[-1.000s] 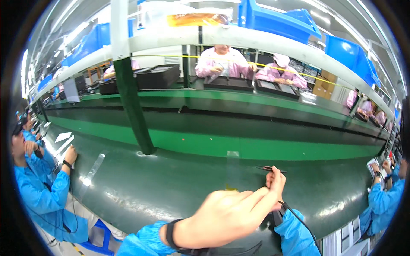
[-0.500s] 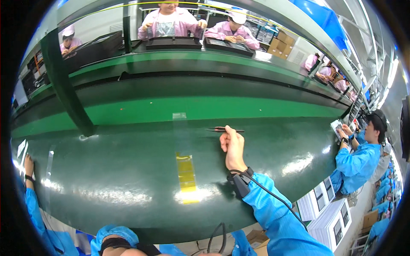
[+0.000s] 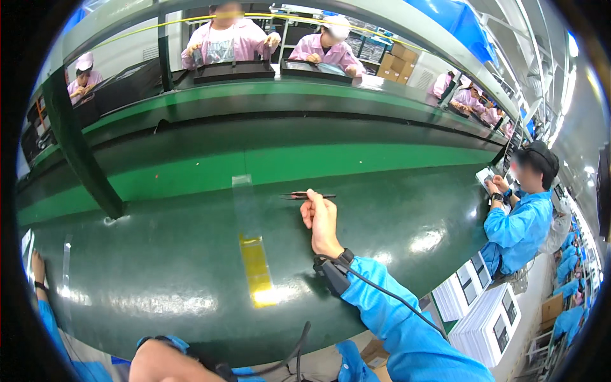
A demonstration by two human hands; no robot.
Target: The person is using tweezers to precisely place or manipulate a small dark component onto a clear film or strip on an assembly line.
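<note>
Thin dark tweezers (image 3: 305,195) lie flat on the dark green conveyor belt (image 3: 191,280). My right hand (image 3: 321,221) reaches out over the belt in a blue sleeve, with a black wrist strap and a cable at the wrist. Its index fingertip touches the middle of the tweezers while the thumb stays apart from them. My left hand (image 3: 162,366) shows only as a blurred lump at the bottom edge, beside a black strap and cable; its fingers are hidden.
A yellow strip (image 3: 256,270) and a clear strip (image 3: 242,197) run across the belt. A green post (image 3: 83,159) stands at left. A co-worker in blue (image 3: 519,219) sits at right beside stacked white trays (image 3: 487,318). People in pink work across the line.
My left hand, raised in front of the view a second ago, has dropped to the bottom edge. The view has swung right. My right hand stays at the tweezers.
</note>
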